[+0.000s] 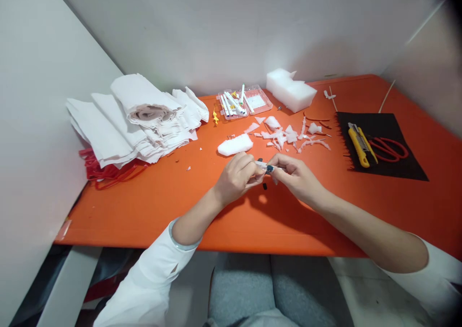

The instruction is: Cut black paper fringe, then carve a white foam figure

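Note:
Both my hands meet above the orange table, just in front of a carved white foam piece. My left hand is closed on one end of a small, narrow white piece. The fingers of my right hand pinch around its other end, where small dark spots show at the fingertips. What exactly the right fingers hold there is too small to make out. A small black bit lies on the table just below the hands.
White cloths are piled at the left over red material. Behind the hands are a marker box, a foam block and foam scraps. At right, a yellow cutter and red-handled scissors lie on a black sheet.

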Demonstrator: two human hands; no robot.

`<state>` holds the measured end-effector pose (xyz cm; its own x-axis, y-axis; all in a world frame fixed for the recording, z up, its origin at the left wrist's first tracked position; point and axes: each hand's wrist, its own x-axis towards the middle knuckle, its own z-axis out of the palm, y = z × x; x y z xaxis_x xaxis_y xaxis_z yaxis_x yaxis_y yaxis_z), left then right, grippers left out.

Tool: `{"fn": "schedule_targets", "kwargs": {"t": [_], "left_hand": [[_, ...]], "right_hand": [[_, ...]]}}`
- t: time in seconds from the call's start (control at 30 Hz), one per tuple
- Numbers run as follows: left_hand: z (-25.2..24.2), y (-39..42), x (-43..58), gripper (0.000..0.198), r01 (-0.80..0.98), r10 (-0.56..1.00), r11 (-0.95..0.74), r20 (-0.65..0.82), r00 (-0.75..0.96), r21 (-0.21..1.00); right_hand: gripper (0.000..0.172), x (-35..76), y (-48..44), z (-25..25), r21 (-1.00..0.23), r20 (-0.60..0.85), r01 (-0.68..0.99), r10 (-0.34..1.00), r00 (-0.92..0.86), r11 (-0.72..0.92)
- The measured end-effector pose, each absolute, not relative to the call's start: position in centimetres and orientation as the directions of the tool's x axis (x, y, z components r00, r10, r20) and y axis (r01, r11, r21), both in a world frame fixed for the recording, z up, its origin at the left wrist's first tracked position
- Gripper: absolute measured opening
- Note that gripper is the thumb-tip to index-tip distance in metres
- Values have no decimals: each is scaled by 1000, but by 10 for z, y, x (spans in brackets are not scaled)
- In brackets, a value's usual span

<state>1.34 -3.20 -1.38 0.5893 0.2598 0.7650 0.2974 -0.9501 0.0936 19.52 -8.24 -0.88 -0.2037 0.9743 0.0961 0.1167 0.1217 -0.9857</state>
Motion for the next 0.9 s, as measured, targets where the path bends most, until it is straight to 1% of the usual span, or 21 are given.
{"fn": "schedule_targets", "kwargs": {"t": [0.17, 0.27, 0.3, 0.37, 0.43, 0.5, 0.6, 0.67, 0.77, 0.9], "left_hand": [[-14, -31, 13, 18, 256, 250, -961, 737, 628, 108], [-13, -32, 12, 17, 252, 238, -963, 733, 637, 94], [-13, -32, 11, 15, 255, 236, -963, 736, 635, 89], [-12, -32, 10, 12, 259, 226, -963, 753, 618, 77], [-11, -31, 7, 11, 270, 216, -961, 779, 588, 62], [-10, -30, 4, 17, 293, 210, -955, 811, 546, 50], [-8, -28, -1, 28, 338, 194, -941, 842, 504, 14], [-7, -27, -3, 27, 359, 168, -933, 840, 516, -34], [-5, -28, -4, 20, 356, 147, -932, 817, 557, -76], [-3, -30, -2, 19, 347, 151, -934, 783, 603, -87]], "right_hand": [[13, 194, -82, -10, -991, 92, 74, 970, -226, 111], [16, 195, -82, -11, -993, 97, 48, 966, -239, 111], [17, 196, -81, -10, -989, 113, 64, 963, -246, 133], [17, 198, -81, -8, -952, 198, 179, 947, -254, 247], [14, 202, -81, -6, -839, 335, 352, 904, -265, 414], [12, 204, -82, -5, -683, 458, 500, 845, -275, 533], [12, 206, -83, -7, -502, 555, 630, 779, -290, 592], [13, 206, -84, -9, -404, 590, 684, 745, -312, 607], [14, 206, -85, -10, -303, 618, 727, 708, -341, 615], [11, 206, -85, -9, -253, 627, 753, 696, -350, 607]]}}
